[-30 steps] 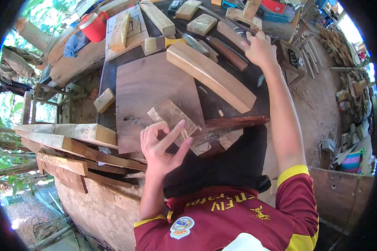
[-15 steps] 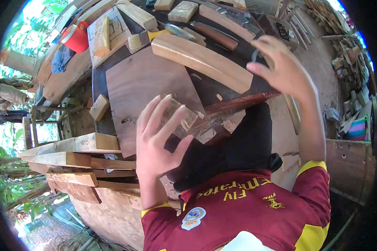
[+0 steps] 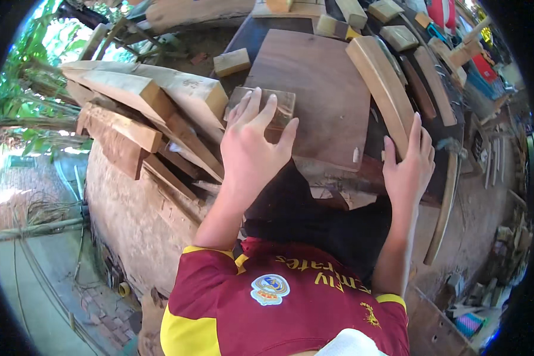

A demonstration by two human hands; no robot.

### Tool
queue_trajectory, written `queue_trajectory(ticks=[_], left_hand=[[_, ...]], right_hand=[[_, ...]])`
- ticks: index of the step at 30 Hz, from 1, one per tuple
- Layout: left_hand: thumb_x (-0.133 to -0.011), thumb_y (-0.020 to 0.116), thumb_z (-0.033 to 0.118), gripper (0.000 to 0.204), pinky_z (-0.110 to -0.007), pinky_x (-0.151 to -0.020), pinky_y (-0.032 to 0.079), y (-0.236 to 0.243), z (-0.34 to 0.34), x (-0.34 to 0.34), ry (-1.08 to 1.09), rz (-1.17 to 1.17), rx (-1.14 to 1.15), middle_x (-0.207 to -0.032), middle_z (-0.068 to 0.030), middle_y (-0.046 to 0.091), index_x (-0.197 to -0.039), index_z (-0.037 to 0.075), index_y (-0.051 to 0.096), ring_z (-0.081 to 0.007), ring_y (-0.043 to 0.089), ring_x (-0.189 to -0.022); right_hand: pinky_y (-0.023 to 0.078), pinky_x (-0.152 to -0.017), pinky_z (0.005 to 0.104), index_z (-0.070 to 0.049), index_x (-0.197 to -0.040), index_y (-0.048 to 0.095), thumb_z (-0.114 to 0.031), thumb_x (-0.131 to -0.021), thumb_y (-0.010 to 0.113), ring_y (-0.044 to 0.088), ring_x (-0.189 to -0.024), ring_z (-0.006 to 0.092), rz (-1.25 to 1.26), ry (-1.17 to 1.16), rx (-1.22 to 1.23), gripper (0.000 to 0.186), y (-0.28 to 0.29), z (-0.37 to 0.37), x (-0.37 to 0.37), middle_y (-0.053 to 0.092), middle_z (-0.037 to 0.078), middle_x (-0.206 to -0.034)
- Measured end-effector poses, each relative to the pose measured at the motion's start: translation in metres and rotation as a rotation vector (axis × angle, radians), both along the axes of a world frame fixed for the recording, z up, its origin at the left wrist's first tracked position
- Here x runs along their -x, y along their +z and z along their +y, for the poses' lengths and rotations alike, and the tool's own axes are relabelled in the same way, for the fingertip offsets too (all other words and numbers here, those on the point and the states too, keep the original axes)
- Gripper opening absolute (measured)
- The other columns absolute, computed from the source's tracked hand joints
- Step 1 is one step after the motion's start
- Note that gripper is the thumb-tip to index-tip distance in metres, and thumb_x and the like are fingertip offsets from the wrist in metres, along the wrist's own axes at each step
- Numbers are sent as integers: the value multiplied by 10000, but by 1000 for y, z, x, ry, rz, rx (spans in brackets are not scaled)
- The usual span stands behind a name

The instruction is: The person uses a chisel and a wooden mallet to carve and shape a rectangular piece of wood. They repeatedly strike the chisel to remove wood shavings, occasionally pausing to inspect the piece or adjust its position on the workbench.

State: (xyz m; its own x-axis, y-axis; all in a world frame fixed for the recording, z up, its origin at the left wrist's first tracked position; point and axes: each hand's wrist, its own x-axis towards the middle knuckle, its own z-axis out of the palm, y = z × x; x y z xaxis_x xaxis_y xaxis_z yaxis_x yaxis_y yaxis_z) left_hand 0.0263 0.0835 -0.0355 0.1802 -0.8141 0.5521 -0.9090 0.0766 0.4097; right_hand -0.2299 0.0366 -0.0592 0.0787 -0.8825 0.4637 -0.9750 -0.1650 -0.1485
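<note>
The dark workbench (image 3: 378,132) is largely covered by wood and tools. On it is laid the flat brown board (image 3: 332,95), with the long squared beam (image 3: 382,89) set along its right side. At the board's left edge the rectangular wood block (image 3: 285,104) is covered by the left hand (image 3: 252,139) — compared with a second ago, the block has been shifted leftward from the near right corner. Its fingers are spread and half bent; whether the block is gripped cannot be told. The right hand (image 3: 408,172), formerly extended toward the tools, is placed at the beam's near end, which is straddled by partly open thumb and fingers; firm contact cannot be confirmed. Both pieces are thus brought within reach, and the board's middle is left uncovered. A pale chip (image 3: 356,155) is seen near its lower right corner.
</note>
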Motion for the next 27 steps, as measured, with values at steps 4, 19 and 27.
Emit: queue_trajectory(ticks=[4,19,27], left_hand=[[-765,752,192,401,-420,-993,452,-3,3,7,60,-82,24,-1191,-267,624,-1076,-52,686,-400,603,-1114],[-764,706,312,448,-408,-889,522,57,-7,28,207,-266,-557,-1172,-245,632,-1090,4,703,-363,663,-997],[-806,699,448,441,-382,-731,533,108,-111,43,-34,-333,-270,-848,-170,715,-1015,62,738,-295,699,-790]], right_hand=[[465,-844,467,-149,-1475,361,-305,-874,657,552,-1090,347,-16,17,11,687,0,0,1,523,128,-1271],[441,-860,425,-93,-1339,538,-234,-822,714,560,-1048,312,-335,194,268,564,-26,-7,19,570,99,-1229],[465,-832,417,-86,-1248,594,-220,-796,734,569,-991,311,-425,162,365,492,-31,-11,20,582,109,-1168]])
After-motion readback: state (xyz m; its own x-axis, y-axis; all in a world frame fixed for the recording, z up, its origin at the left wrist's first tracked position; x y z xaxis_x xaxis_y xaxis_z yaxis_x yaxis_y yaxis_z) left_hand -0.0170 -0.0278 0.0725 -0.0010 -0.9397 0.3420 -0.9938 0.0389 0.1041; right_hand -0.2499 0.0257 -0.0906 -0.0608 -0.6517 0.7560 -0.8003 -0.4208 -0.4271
